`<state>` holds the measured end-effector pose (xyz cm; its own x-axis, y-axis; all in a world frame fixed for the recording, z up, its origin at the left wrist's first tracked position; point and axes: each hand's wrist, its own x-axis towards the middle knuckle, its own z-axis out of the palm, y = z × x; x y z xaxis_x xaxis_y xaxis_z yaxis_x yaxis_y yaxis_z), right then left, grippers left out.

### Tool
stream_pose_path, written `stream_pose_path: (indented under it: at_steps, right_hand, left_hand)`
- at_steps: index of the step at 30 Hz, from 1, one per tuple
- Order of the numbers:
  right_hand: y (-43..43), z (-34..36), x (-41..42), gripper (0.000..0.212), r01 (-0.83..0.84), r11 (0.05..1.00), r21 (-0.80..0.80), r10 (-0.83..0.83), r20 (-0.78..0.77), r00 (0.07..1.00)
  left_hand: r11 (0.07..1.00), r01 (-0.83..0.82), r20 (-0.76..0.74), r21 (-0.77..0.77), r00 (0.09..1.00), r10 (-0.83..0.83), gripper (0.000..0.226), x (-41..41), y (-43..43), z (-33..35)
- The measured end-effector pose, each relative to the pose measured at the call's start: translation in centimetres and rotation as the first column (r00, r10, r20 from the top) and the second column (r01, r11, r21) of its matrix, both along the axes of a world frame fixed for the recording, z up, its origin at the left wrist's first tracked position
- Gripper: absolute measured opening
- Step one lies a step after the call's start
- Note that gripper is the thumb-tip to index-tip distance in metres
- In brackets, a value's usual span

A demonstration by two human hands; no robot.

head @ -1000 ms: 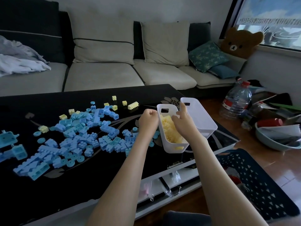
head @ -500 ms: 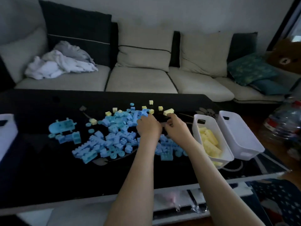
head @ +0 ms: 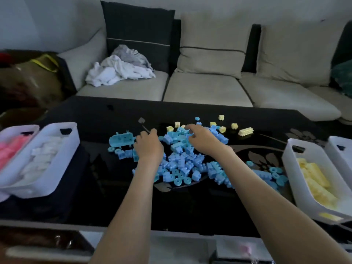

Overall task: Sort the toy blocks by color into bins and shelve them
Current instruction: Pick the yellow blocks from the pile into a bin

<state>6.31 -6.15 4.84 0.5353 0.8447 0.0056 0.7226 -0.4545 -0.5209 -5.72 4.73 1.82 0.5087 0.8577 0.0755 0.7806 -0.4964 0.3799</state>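
Observation:
A heap of blue blocks (head: 182, 162) lies in the middle of the black glass table (head: 95, 187). A few loose yellow blocks (head: 245, 131) lie along the heap's far edge. My left hand (head: 149, 144) hovers over the heap's left side with its fingers curled under; the back of the hand hides what they hold, if anything. My right hand (head: 202, 139) reaches over the far part of the heap, its loosely bent fingertips touching blocks near a small yellow block (head: 170, 128). A white bin of yellow blocks (head: 291, 159) stands at the right.
An empty-looking white bin (head: 339, 149) stands at the far right. At the left stand a bin of white blocks (head: 62, 149) and a bin of pink blocks (head: 11, 134). A large blue toy piece (head: 122, 139) lies left of the heap. A sofa (head: 207, 88) runs behind the table.
The view has swung left, bringing the two left bins into sight. Both hands have moved from the yellow bin to the far part of the blue heap.

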Motion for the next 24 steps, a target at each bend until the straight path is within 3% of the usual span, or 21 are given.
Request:
stream_pose_path:
  at_steps: [6, 11, 16, 20, 24]
  right_hand:
    - [5.9, -1.0, 0.9, 0.047, -0.057, 0.998, 0.013, 0.055, 0.088, 0.995]
    - [9.4, -2.2, 3.0, 0.054, 0.003, 0.978, -0.210, 0.032, 0.165, 0.986]
    - [10.8, -3.0, 4.6, 0.050, 0.022, 0.931, -0.364, 0.046, 0.179, 0.983]
    - [11.1, -2.9, 4.0, 0.041, -0.036, 0.943, -0.330, 0.111, 0.211, 0.971]
    - [10.5, -2.5, 2.9, 0.030, -0.159, 0.956, -0.249, 0.182, 0.074, 0.981]
  left_hand:
    - [0.992, 0.117, -0.153, 0.050, 0.982, -0.108, 0.067, 0.4, 1.3, -1.3]
    - [0.972, 0.195, -0.154, 0.129, 0.972, -0.175, 0.060, 0.4, 2.4, -2.1]
    - [0.971, 0.148, -0.116, 0.190, 0.985, -0.127, 0.048, 0.4, 3.6, -2.4]
    - [0.976, 0.111, -0.082, 0.187, 0.992, -0.098, 0.033, 0.4, 3.7, -2.7]
    - [0.976, 0.081, -0.044, 0.201, 0.996, -0.074, 0.024, 0.6, 3.6, -2.9]
